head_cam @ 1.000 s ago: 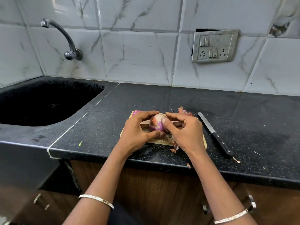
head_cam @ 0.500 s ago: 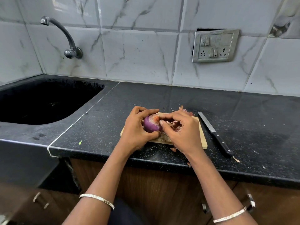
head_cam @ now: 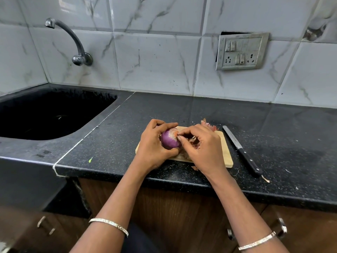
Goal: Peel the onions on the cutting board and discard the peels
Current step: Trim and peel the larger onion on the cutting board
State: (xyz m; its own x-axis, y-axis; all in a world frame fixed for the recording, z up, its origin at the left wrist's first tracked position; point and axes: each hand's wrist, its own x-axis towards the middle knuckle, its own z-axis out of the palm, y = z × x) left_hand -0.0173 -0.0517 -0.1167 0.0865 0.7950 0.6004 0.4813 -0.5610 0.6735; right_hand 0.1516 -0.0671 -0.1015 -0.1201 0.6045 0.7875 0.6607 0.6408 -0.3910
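Observation:
A purple onion [head_cam: 169, 140] is held just above the small wooden cutting board [head_cam: 225, 152] on the black counter. My left hand [head_cam: 152, 146] grips the onion from the left, fingers curled over its top and thumb under it. My right hand [head_cam: 202, 149] pinches a bit of skin at the onion's upper right end with thumb and forefinger. Loose dry peels [head_cam: 209, 126] lie at the board's far edge and under my right hand. Any other onions on the board are hidden by my hands.
A black-handled knife [head_cam: 241, 149] lies on the counter just right of the board, blade pointing away. A deep black sink [head_cam: 45, 114] with a wall tap [head_cam: 73, 42] sits to the left. Small peel scraps [head_cam: 265, 178] lie near the counter's front edge.
The onion has been turned in my left hand, so more bare purple surface shows. My right fingers have shifted to pinch skin at its upper end.

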